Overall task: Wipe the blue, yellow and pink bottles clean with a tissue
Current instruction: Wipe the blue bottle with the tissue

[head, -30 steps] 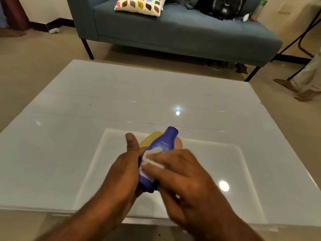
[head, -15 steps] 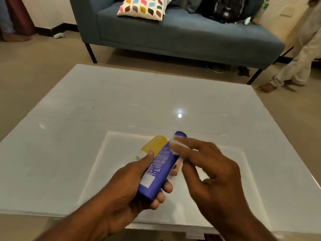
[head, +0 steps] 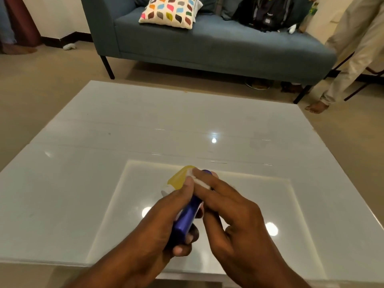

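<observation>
My left hand (head: 164,225) grips the blue bottle (head: 187,220) round its lower body and holds it tilted above the white table (head: 104,163), cap end pointing away from me. My right hand (head: 226,210) pinches a white tissue (head: 200,182) and presses it against the bottle's upper part near the cap. The yellow bottle (head: 178,177) lies on the table just behind my hands, partly hidden by them. A small patch of pink shows behind my right fingers (head: 215,174); I cannot tell if it is the pink bottle.
A blue-grey sofa (head: 207,44) with a patterned cushion (head: 170,11) and a dark backpack (head: 268,13) stands beyond the table. A person in light trousers (head: 349,59) stands barefoot at the far right. The table's near edge runs just below my wrists.
The bottle has turned in my left hand so its label no longer shows. My right hand with the tissue stays near the cap end. The person at the right has stepped closer.
</observation>
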